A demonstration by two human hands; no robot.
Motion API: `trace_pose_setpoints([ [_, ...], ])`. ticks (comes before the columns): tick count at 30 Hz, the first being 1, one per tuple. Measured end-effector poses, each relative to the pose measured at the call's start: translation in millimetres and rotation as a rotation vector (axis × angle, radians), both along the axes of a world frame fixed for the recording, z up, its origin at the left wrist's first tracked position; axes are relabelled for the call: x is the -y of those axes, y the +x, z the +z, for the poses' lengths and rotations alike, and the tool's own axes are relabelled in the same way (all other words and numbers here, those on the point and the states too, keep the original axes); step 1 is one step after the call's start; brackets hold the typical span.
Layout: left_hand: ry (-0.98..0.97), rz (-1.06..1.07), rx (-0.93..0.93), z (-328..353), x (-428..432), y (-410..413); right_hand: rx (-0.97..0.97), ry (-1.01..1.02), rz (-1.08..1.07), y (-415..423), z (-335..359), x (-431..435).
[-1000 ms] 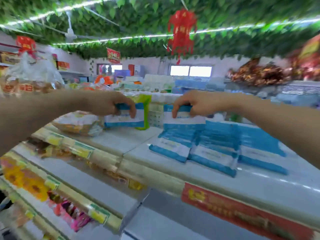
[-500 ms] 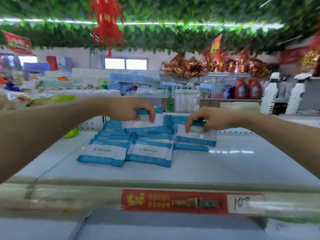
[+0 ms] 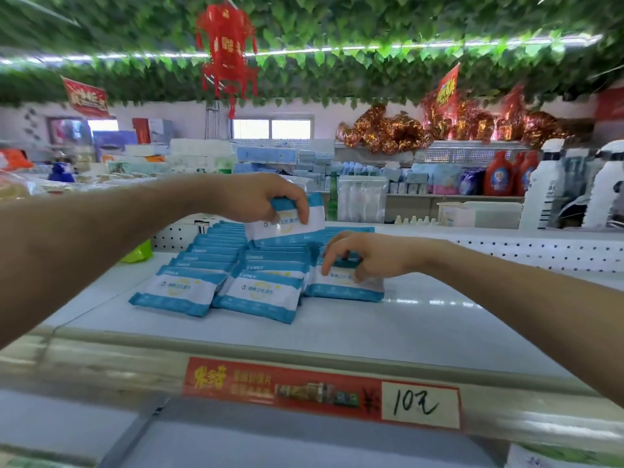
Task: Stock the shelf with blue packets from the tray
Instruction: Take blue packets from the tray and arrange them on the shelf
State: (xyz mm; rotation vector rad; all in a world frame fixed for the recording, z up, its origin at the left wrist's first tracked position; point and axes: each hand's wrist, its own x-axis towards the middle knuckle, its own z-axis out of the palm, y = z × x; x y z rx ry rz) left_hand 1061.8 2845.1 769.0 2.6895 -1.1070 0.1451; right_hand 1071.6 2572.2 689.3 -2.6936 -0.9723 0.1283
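Two rows of blue-and-white packets lie overlapped on the white top shelf. My left hand holds one blue packet by its top edge, lifted above the rows. My right hand pinches another blue packet that lies on the shelf at the front of a third row, right of the other two. No tray shows in the head view.
A red price strip marked 10 runs along the shelf's front edge. A perforated back rail borders the shelf behind. White bottles stand at the far right, a green bag at the left.
The view has swung right to face the shelf. My right hand has lowered its packet onto the shelf beside the rows. My left hand still carries its packet above them.
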Motion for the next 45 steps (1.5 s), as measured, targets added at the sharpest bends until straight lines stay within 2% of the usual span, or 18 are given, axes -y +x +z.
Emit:
trace_pose_setpoints([
  [9, -0.151, -0.023, -0.104, -7.0, 50.3, -21.1, 0.061, 0.255, -0.068, 4.3, 2.0, 43.1],
  [18, -0.145, -0.081, -0.363, -61.7, 86.0, -13.7, 0.194, 0.268, -0.153, -9.8, 6.3, 96.9],
  [28, -0.035, -0.044, -0.196, -80.1, 93.8, -2.2, 0.266, 0.265, -0.229, -50.3, 15.9, 96.5],
  [33, -0.072, -0.056, -0.149, -78.9, 82.9, -11.3, 0.289, 0.256, -0.221, -68.7, 19.2, 72.6],
  [38, -0.186, -0.001, -0.064, -74.2, 17.2, -34.8, 0.272, 0.230, -0.102, -79.3, 23.1, 15.0],
  [42, -0.250, 0.160, -0.003, -77.4, -66.6, -75.3, 0.266, 0.224, 0.083, -83.7, 18.4, -69.8],
  [45, -0.273, 0.330, -0.036, -91.6, -134.2, -125.9, 0.233, 0.241, 0.258, -95.9, 4.0, -148.1],
])
